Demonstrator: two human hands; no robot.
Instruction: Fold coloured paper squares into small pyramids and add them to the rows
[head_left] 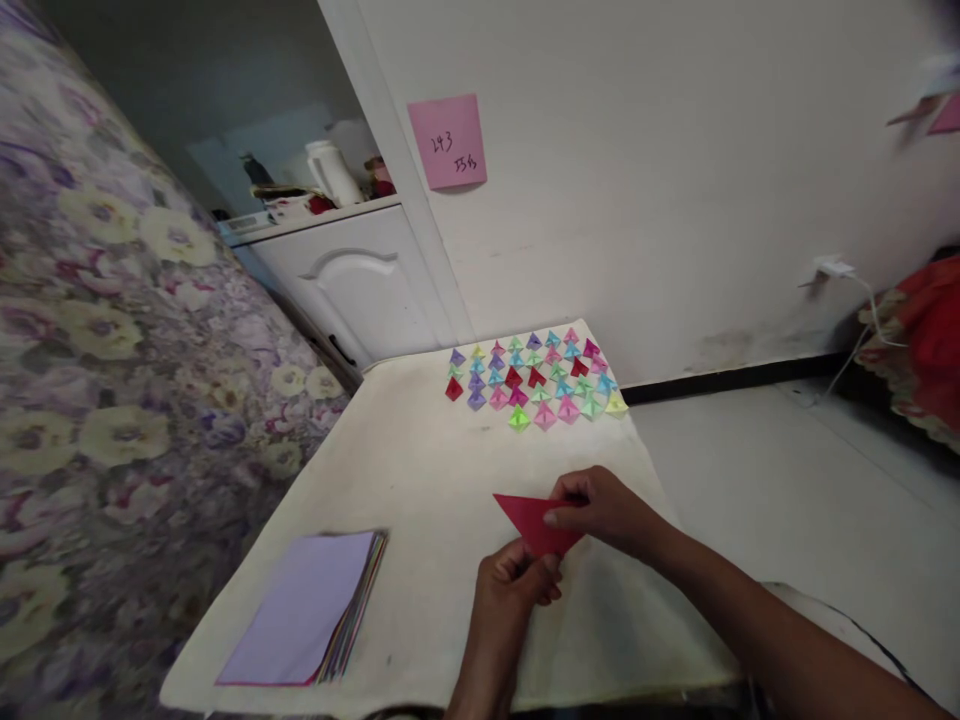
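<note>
A red sheet of paper [529, 518], folded into a triangle, is held in the air above the near right part of the table. My left hand [517, 580] pinches its lower corner between thumb and fingers. On the right side, my right hand [600, 508] grips the upper edge, thumb on the near face and fingers behind. One sharp corner points to the left. The fingertips behind the paper are partly hidden.
Small folded paper pieces [536, 378] in many colours stand in rows at the table's far end. A stack of coloured paper [300, 610], purple on top, lies at the near left of the cream table [420, 480]. A floral curtain [97, 380] hangs at left.
</note>
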